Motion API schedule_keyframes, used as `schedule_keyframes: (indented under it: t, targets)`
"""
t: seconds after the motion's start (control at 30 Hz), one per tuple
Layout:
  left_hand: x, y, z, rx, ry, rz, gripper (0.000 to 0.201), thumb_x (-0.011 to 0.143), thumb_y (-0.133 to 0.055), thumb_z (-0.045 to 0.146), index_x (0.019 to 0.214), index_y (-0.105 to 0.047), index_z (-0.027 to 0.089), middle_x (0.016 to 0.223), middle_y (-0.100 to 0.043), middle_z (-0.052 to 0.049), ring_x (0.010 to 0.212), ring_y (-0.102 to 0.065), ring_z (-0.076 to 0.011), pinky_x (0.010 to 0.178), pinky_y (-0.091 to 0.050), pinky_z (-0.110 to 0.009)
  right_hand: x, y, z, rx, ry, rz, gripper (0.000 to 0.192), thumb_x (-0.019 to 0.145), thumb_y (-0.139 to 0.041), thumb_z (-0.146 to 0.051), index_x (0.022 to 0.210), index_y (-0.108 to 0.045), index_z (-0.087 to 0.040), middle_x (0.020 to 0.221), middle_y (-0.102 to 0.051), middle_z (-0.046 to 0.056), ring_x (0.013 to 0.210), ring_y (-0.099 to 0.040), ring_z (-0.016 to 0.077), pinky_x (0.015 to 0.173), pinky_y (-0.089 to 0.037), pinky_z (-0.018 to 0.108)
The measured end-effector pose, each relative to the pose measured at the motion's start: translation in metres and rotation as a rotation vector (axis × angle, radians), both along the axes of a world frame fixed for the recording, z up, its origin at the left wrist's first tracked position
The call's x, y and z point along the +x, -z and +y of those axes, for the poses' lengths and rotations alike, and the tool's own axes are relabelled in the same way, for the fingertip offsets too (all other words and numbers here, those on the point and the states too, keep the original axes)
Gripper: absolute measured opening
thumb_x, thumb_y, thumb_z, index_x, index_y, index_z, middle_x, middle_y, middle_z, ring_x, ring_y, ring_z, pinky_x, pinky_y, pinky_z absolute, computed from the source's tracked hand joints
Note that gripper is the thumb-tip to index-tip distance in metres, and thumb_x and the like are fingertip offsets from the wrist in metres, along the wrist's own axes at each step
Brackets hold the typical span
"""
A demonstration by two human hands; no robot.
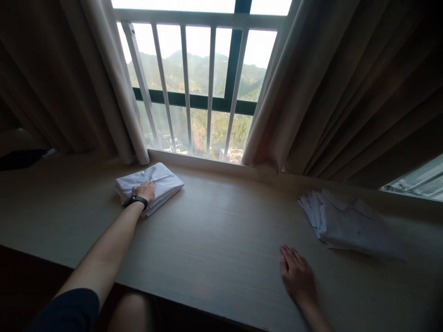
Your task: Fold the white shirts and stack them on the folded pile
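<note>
One folded cloth (pixel 149 186) done, left hand (pixel 143 191) flat on it; unfolded pile (pixel 349 224) remained; right hand (pixel 296 276) fingers open, empty, on surface (pixel 214 230).

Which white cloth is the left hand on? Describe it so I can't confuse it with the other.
Start at the barred window. Just below its left corner, on the wooden ledge, lies the folded white cloth under the left hand. It is one neat compact bundle, unlike the fanned stack far right.

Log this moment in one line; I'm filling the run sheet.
left hand: flat on folded white cloth | right hand: flat on wooden ledge | white stack: untouched
</note>
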State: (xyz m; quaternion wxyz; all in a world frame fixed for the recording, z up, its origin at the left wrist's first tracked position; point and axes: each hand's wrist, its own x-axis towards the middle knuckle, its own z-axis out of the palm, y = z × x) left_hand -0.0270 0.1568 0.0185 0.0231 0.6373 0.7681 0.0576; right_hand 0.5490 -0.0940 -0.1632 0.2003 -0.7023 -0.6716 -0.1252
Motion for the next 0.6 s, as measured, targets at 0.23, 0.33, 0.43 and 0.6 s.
schedule_keyframes:
  t: [0.23, 0.33, 0.43, 0.6]
  targets:
    - [0.017, -0.083, -0.037, 0.231, 0.126, 0.12, 0.046, 0.101, -0.028, 0.008, 0.144, -0.043, 0.003, 0.155, -0.045, -0.013, 0.139, -0.039, -0.0225, 0.113, -0.024, -0.04, -0.005, -0.006, -0.002, -0.042, 0.028, 0.024, 0.049, 0.097, -0.034, -0.03, 0.129, -0.068, -0.016, 0.137, -0.065, 0.009, 0.13, -0.056, 0.0279, 0.111, -0.038, 0.044]
    - [0.034, -0.144, -0.057, 0.354, 0.223, 0.163, 0.048, 0.104, -0.025, 0.013, 0.151, -0.035, 0.007, 0.165, -0.029, -0.008, 0.148, -0.024, -0.0202, 0.117, -0.015, -0.044, -0.007, -0.009, -0.004, -0.088, 0.056, 0.024, 0.05, 0.098, -0.032, -0.028, 0.131, -0.067, -0.014, 0.139, -0.063, 0.009, 0.132, -0.054, 0.0276, 0.113, -0.036, 0.044]
    - [0.058, -0.21, -0.085, 0.598, 0.414, 0.175, 0.049, 0.106, -0.024, 0.02, 0.153, -0.032, 0.008, 0.167, -0.024, -0.008, 0.145, -0.028, -0.02, 0.118, -0.017, -0.048, -0.01, -0.019, -0.006, -0.167, 0.079, 0.038, 0.051, 0.098, -0.032, -0.027, 0.135, -0.064, -0.014, 0.143, -0.06, 0.009, 0.136, -0.05, 0.027, 0.115, -0.034, 0.044]
    - [0.111, -0.285, -0.139, 0.681, 0.709, 0.001, 0.049, 0.104, -0.035, 0.03, 0.147, -0.041, 0.007, 0.157, -0.044, -0.009, 0.135, -0.042, -0.0182, 0.121, -0.013, -0.052, -0.036, -0.07, -0.003, -0.45, 0.115, 0.184, 0.047, 0.093, -0.045, -0.023, 0.135, -0.063, -0.012, 0.147, -0.054, 0.018, 0.138, -0.049, 0.0308, 0.116, -0.035, 0.046]
